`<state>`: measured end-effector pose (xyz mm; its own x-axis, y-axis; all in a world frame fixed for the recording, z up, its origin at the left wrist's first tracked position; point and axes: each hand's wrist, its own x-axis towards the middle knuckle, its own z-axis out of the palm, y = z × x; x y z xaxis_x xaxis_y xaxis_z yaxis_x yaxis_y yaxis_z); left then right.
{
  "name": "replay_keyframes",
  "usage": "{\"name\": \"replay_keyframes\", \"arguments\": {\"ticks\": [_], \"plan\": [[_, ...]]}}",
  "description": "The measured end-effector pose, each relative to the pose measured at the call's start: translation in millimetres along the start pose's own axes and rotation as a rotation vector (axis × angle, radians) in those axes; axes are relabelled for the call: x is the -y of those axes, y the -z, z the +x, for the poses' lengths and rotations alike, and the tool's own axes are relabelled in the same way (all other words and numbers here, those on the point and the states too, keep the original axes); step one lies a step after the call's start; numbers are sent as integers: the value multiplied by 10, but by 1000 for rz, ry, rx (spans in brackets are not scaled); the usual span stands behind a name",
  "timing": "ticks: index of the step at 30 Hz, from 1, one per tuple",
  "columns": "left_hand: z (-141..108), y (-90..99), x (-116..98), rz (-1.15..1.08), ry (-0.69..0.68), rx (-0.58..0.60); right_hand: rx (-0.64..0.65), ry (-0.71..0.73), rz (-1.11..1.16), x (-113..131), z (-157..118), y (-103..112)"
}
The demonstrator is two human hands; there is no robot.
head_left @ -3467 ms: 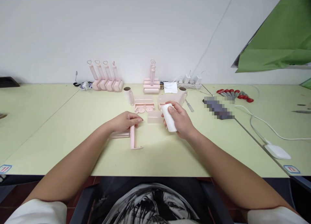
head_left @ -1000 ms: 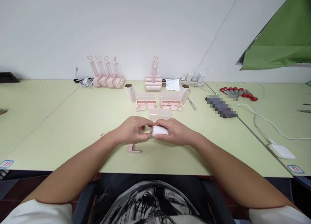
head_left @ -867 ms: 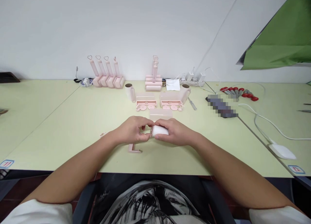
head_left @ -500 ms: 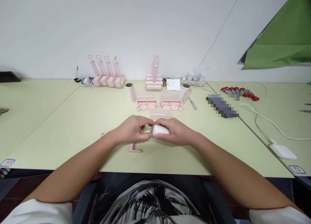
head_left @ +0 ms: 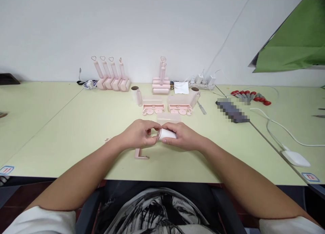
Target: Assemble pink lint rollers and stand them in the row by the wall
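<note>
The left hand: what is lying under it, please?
A pink part with a bent end sticks out from under the left hand; the rest is covered and cannot be seen.

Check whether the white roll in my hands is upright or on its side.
On its side: the white roll lies lengthwise between both hands.

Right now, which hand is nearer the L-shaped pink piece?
Left. The left hand is just beyond the pink piece, partly hiding it; the right hand is farther right, around the white roll.
</note>
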<state>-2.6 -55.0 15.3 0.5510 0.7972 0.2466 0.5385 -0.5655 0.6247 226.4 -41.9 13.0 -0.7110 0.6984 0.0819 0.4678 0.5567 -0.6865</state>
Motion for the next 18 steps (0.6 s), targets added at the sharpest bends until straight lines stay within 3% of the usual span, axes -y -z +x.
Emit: {"name": "replay_keyframes", "arguments": {"ticks": [9, 18], "plan": [[-7, 16, 33, -3, -2, -20, -21, -5, 3, -2, 6, -1], [-13, 38, 12, 12, -3, 48, -7, 14, -16, 8, 10, -19]]}}
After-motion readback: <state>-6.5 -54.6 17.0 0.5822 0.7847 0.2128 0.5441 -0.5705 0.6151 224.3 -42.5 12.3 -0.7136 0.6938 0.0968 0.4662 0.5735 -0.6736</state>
